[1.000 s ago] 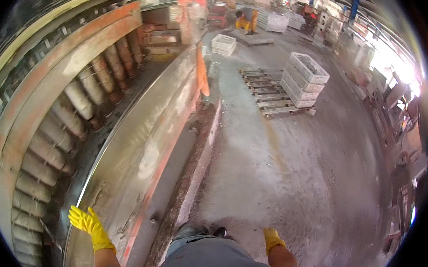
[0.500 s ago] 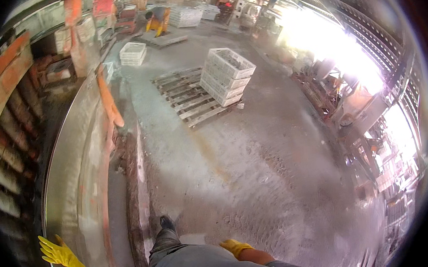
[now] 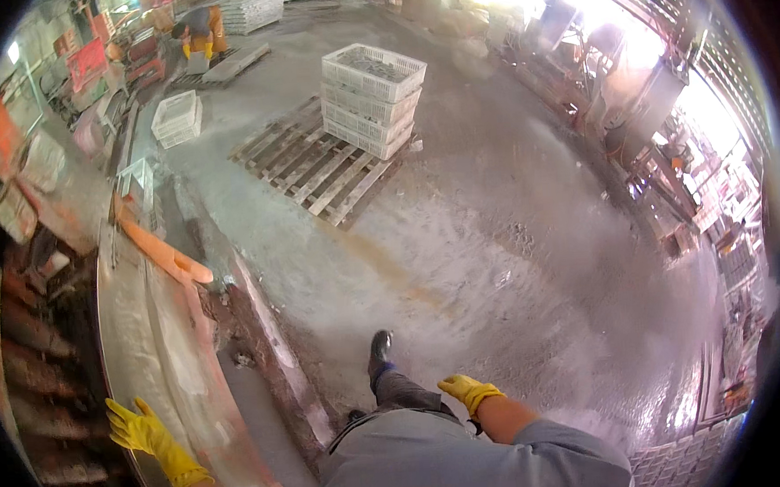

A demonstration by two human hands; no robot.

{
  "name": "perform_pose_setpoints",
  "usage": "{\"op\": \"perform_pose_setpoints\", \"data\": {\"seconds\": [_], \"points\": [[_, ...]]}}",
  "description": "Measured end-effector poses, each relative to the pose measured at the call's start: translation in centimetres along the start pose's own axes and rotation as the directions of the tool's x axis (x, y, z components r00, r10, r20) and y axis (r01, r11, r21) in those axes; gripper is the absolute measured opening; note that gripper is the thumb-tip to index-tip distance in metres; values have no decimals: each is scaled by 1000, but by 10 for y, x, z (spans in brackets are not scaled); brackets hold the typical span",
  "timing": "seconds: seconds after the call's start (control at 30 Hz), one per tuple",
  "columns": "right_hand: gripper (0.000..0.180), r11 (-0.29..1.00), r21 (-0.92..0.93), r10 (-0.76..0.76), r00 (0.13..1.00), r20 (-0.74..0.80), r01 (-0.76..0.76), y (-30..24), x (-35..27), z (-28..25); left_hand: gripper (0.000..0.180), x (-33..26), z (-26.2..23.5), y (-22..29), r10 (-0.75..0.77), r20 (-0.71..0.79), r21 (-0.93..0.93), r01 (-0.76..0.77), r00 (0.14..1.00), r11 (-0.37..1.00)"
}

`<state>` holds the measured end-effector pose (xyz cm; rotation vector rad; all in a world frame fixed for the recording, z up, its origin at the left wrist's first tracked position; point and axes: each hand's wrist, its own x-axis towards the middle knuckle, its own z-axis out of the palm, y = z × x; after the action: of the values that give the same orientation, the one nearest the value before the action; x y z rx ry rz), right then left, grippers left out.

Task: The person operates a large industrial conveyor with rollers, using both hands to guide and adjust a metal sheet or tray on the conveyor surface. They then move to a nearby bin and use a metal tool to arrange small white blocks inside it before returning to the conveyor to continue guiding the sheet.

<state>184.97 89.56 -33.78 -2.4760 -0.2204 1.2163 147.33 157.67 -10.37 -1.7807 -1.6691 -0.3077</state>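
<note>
Head view: left hand (image 3: 139,429) (yellow rubber glove) over smooth metal trough (image 3: 139,327).

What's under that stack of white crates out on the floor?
The stack of white crates sits on one corner of a wooden pallet, which rests on the wet concrete floor. Whatever lies beneath the pallet boards is covered.

Crates (image 3: 372,99) stacked on pallet (image 3: 316,170); trough (image 3: 153,344) left.
</note>
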Motion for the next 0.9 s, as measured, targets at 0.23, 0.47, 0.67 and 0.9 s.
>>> {"op": "perform_pose_setpoints", "data": {"seconds": [0.23,0.47,0.67,0.9], "points": [[69,968,-251,62,988,145,-24,-75,128,-53,78,13,10,11,81,-94,143,-67,992,987],[66,922,-377,-41,991,126,86,-243,320,-159,73,36,15,49,-308,80,374,258,948,891],[52,924,130,-360,933,-11,358,-467,394,-231,60,57,17,91,-570,106,574,418,815,704],[50,882,218,-447,888,109,417,-556,443,-214,57,79,79,115,-738,-111,814,487,665,317]]}}
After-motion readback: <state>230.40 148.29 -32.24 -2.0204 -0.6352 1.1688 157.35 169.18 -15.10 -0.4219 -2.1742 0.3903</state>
